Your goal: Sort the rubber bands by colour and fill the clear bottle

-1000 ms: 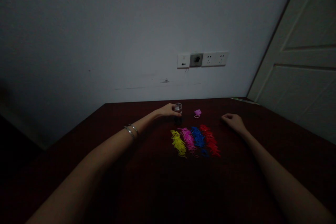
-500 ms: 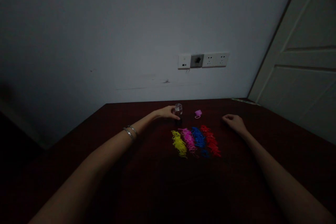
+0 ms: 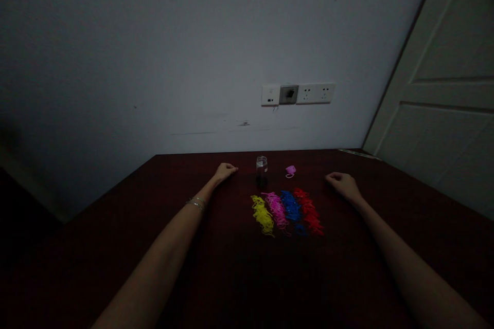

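Observation:
My left hand [image 3: 226, 171] rests on the table, fingers curled together, with nothing seen in it. Just to its right, apart from it, a clear glass jar [image 3: 261, 165] stands upright without a lid. My right hand [image 3: 343, 185] lies closed on the right side of the table, and no object shows in it. Between the hands and nearer to me are four-coloured heaps of thin, string-like bands: yellow [image 3: 263, 216], pink [image 3: 277, 209], blue [image 3: 290, 205] and red [image 3: 309, 211]. A small pink-purple piece with a loop [image 3: 290, 170] sits behind them.
The dark reddish table [image 3: 185, 277] meets a pale wall [image 3: 193, 61] at its back edge. Sockets and switch plates [image 3: 314, 93] are set in the wall above. A white panelled door [image 3: 443, 113] stands at the right. The light is dim.
My left hand has let go of the glass jar and drawn back to the left. The jar stays standing where it was. My right hand has hardly moved.

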### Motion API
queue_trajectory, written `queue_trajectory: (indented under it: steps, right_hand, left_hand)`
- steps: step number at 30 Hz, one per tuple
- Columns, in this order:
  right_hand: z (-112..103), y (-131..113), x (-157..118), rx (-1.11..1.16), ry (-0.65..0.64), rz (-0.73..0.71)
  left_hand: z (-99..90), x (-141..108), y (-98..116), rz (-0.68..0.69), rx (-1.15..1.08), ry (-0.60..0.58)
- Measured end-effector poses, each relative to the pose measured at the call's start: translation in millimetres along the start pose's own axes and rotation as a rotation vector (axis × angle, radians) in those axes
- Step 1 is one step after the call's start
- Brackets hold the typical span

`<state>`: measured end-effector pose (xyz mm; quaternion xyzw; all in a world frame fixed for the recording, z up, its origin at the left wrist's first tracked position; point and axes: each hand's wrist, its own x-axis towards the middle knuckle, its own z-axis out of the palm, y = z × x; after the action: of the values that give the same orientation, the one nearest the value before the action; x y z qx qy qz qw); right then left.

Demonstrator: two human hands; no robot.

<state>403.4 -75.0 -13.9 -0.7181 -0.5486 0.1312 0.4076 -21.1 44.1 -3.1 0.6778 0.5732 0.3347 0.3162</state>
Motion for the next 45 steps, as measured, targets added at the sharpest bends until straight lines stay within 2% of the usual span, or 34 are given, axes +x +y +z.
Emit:
queue_trajectory:
  steps: [2, 5, 8, 10, 13, 15, 17, 20, 23, 30, 45]
  right_hand:
    - [-1.1, -0.3, -0.4, 0.095, -0.014, 0.038]
    - [-3.9, -6.5, 1.3, 0.35, -0.039, 0.076]
    - [-7.4, -32.3, -0.1, 0.535, -0.108, 0.039]
    - [-8.9, -63.1, -8.0, 0.506, -0.315, -0.033]
    - [-7.9, -119.4, -33.7, 0.303, -0.681, -0.176]
    - [-4.2, -153.1, -56.9, 0.157, -0.983, -0.306]
    - [1.6, -177.8, -80.0, -0.012, -1.125, -0.45]
    - [11.4, -197.0, -107.4, -0.231, -1.04, -0.682]
    - [19.0, -202.9, -122.5, -0.396, -0.925, -0.78]
    - [28.8, -201.4, -128.1, -0.638, -0.843, -0.752]
    - [36.2, -199.6, -124.6, -0.54, -0.835, -0.807]
  left_hand:
    - [1.7, 1.1, -6.5, -0.029, -0.068, 0.097]
    - [5.4, 4.1, -12.2, -0.013, -0.107, 0.179]
    - [9.1, 5.1, -14.6, 0.021, -0.079, 0.241]
    - [10.3, 3.4, -14.1, 0.045, -0.058, 0.267]
    - [10.1, -1.5, -10.4, 0.057, -0.017, 0.276]
    - [9.3, -4.8, -7.2, 0.059, 0.015, 0.271]
    - [8.9, -7.4, -4.5, 0.071, 0.042, 0.274]
    - [8.9, -9.9, -2.5, 0.099, 0.08, 0.262]
    - [8.8, -11.6, -2.0, 0.111, 0.097, 0.242]
    - [7.6, -12.8, -1.3, 0.108, 0.111, 0.23]
    - [8.7, -15.1, -2.3, 0.125, 0.111, 0.216]
